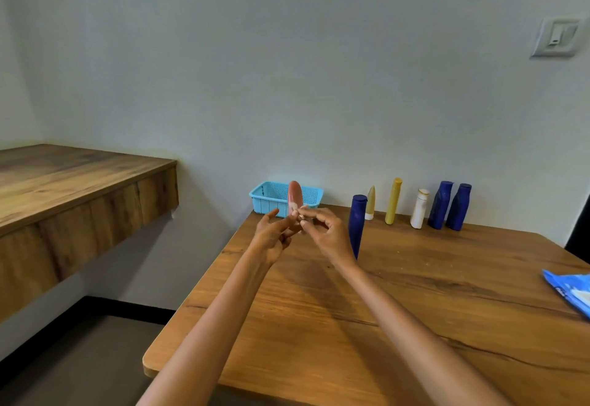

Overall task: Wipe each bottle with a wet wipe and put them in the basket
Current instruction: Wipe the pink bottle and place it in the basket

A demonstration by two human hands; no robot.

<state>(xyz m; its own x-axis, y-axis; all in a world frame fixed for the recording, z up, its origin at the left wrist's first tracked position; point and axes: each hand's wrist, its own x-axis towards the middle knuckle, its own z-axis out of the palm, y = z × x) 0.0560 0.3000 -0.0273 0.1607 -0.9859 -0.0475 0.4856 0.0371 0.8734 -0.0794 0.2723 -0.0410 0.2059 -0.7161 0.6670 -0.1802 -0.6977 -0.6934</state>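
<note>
Bottle in hand: while both hands meet just left of the frame's centre, a slim pink bottle [294,196] stands upright between them, its rounded top rising in front of the basket.
Handling: it looks like light, stiff plastic, smooth and likely slippery once damp; it is narrow enough to twist loose, so the lower body seems the best place to take hold, leaving the upper length free for wiping.
Left hand [271,239]: its grip is loosely curled, fingers half spread, the fingertips at the bottle's base; it seems to steady the bottle from below, though the exact contact is hidden.
Right hand [327,233]: thumb and forefinger are pinched together at the bottle's lower end, apparently on a small pale scrap of wet wipe [293,206] pressed to it; the other fingers curl in loosely.
Basket [269,203]: light blue, on the far left corner of the worktop [415,310], with no bottle visible inside.
Waiting bottles: a dark blue bottle [357,223] stands just right of the right hand; five more line up by the wall.
Wipes pack [571,292]: blue, at the frame's right edge, well apart from the hands.
</note>
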